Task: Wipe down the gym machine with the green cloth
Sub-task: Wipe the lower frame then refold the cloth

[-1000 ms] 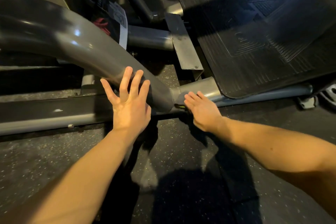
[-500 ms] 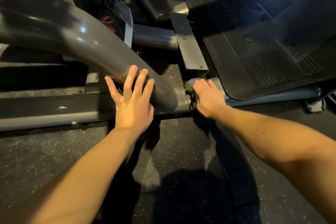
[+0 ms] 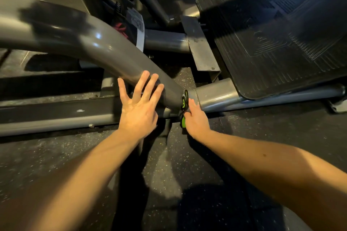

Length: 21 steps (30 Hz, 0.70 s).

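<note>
A thick grey tube (image 3: 90, 43) of the gym machine slopes down from the upper left to a joint with a lighter grey sleeve (image 3: 214, 93). My left hand (image 3: 139, 107) rests flat on the lower end of the tube, fingers spread and straight. The green cloth (image 3: 185, 103) shows as a narrow crumpled strip at the joint. My right hand (image 3: 197, 118) holds it there against the metal; the hand hides most of the cloth.
A black ribbed footplate (image 3: 277, 30) fills the upper right. A grey base rail (image 3: 56, 118) runs along the floor at the left. A metal bracket (image 3: 201, 47) stands behind the joint. Speckled dark rubber floor (image 3: 187, 174) lies under my arms.
My right hand slid up onto the grey sleeve half a second ago and has come back down to the joint, with more of the green cloth showing. My left hand stayed on the tube.
</note>
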Each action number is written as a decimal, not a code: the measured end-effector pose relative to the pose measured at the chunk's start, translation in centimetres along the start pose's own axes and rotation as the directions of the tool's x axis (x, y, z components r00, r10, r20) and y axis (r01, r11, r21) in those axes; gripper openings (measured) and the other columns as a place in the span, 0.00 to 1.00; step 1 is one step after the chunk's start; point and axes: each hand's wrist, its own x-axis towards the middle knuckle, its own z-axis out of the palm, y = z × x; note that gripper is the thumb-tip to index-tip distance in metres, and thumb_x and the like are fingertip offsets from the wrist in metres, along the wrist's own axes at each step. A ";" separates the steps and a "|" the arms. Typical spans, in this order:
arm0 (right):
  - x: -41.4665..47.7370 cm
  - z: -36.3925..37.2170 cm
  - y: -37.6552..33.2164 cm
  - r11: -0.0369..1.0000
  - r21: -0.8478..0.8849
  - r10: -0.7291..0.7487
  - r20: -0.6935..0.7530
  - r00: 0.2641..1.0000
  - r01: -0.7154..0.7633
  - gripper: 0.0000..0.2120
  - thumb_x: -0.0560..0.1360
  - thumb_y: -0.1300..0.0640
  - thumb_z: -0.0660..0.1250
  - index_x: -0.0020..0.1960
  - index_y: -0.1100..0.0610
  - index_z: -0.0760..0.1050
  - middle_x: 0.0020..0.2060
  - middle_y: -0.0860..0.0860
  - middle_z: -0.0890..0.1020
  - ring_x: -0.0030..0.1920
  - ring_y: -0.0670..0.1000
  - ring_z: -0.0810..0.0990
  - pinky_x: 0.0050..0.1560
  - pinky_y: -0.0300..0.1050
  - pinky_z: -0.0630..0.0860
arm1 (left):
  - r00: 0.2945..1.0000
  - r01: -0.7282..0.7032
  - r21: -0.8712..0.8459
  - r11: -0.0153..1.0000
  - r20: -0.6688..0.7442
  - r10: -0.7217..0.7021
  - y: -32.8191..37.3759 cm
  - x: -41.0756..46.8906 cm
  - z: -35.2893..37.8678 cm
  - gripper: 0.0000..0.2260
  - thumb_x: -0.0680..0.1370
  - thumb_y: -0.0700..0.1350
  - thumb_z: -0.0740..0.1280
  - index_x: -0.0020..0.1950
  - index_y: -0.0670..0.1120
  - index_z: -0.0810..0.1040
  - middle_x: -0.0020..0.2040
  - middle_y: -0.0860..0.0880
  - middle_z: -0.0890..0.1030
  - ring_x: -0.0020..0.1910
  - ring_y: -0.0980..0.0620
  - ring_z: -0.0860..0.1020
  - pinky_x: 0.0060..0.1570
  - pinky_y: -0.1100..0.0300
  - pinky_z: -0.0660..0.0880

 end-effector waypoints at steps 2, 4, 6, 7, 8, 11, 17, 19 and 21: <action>-1.5 -0.4 0.7 0.997 0.054 0.051 0.119 0.992 -0.058 0.24 0.83 0.60 0.59 0.78 0.48 0.67 0.73 0.56 0.72 0.74 0.58 0.68 0.77 0.56 0.63 | 0.998 -0.067 0.048 0.997 0.021 0.066 -0.5 -0.7 0.1 0.40 0.69 0.50 0.74 0.79 0.44 0.66 0.83 0.40 0.54 0.83 0.41 0.46 0.73 0.25 0.43; -3.1 -0.6 1.2 0.964 0.228 0.082 0.229 0.970 -0.135 0.15 0.80 0.59 0.61 0.58 0.43 0.81 0.56 0.54 0.84 0.61 0.56 0.80 0.68 0.59 0.74 | 0.980 -0.188 0.107 0.976 0.079 0.181 -1.5 -1.9 0.4 0.41 0.69 0.52 0.74 0.79 0.43 0.66 0.83 0.39 0.54 0.82 0.39 0.48 0.76 0.29 0.44; -4.8 -0.5 1.1 0.926 0.339 0.073 0.275 0.959 -0.168 0.14 0.80 0.65 0.62 0.44 0.50 0.81 0.42 0.48 0.84 0.47 0.48 0.81 0.56 0.48 0.78 | 0.938 -0.333 0.124 0.935 0.141 0.316 -2.6 -3.4 1.3 0.37 0.68 0.52 0.73 0.76 0.43 0.71 0.81 0.38 0.59 0.81 0.38 0.56 0.78 0.33 0.45; -5.4 -0.1 1.1 0.919 0.354 0.073 0.284 0.956 -0.175 0.14 0.80 0.67 0.61 0.44 0.53 0.80 0.40 0.47 0.83 0.45 0.46 0.80 0.51 0.43 0.77 | 0.910 -0.397 0.092 0.913 0.168 0.379 -3.0 -4.1 1.8 0.34 0.67 0.51 0.73 0.72 0.43 0.75 0.79 0.38 0.65 0.79 0.38 0.62 0.78 0.34 0.47; -6.0 0.2 0.6 0.906 0.384 0.064 0.290 0.955 -0.177 0.12 0.81 0.68 0.61 0.47 0.56 0.81 0.41 0.48 0.83 0.45 0.47 0.79 0.47 0.40 0.76 | 0.882 -0.448 0.054 0.892 0.191 0.431 -3.5 -4.6 2.3 0.32 0.64 0.51 0.74 0.67 0.43 0.80 0.75 0.38 0.72 0.75 0.38 0.68 0.78 0.36 0.50; -6.2 1.1 -1.4 0.873 0.446 0.055 0.310 0.949 -0.196 0.09 0.82 0.66 0.61 0.56 0.65 0.80 0.44 0.53 0.83 0.46 0.51 0.80 0.45 0.38 0.78 | 0.840 -0.454 -0.139 0.880 0.263 0.475 -5.1 -5.2 2.5 0.25 0.59 0.51 0.74 0.55 0.45 0.84 0.60 0.44 0.82 0.61 0.41 0.79 0.70 0.44 0.61; -5.8 2.0 -5.4 0.848 0.511 -0.057 0.349 0.935 -0.139 0.11 0.79 0.66 0.64 0.58 0.63 0.81 0.52 0.60 0.85 0.57 0.60 0.83 0.63 0.55 0.77 | 0.902 0.316 -0.733 0.602 0.429 0.049 -4.2 -6.2 3.0 0.37 0.74 0.42 0.77 0.79 0.44 0.64 0.73 0.45 0.72 0.72 0.49 0.70 0.72 0.57 0.67; -5.6 2.0 -5.9 0.822 0.543 -0.063 0.383 0.922 -0.170 0.12 0.80 0.68 0.62 0.60 0.63 0.81 0.52 0.59 0.85 0.55 0.57 0.83 0.61 0.53 0.77 | 0.855 0.470 -0.795 0.382 0.519 0.028 -3.1 -5.5 2.3 0.37 0.74 0.36 0.76 0.79 0.45 0.64 0.67 0.49 0.75 0.67 0.54 0.73 0.62 0.71 0.71; -5.7 2.0 -6.2 0.814 0.552 -0.064 0.400 0.914 -0.184 0.13 0.81 0.67 0.61 0.62 0.62 0.80 0.55 0.59 0.85 0.57 0.57 0.83 0.65 0.54 0.76 | 0.839 0.501 -0.806 0.316 0.542 0.052 -3.0 -5.1 2.2 0.32 0.74 0.35 0.76 0.76 0.46 0.71 0.61 0.52 0.80 0.61 0.56 0.78 0.56 0.72 0.72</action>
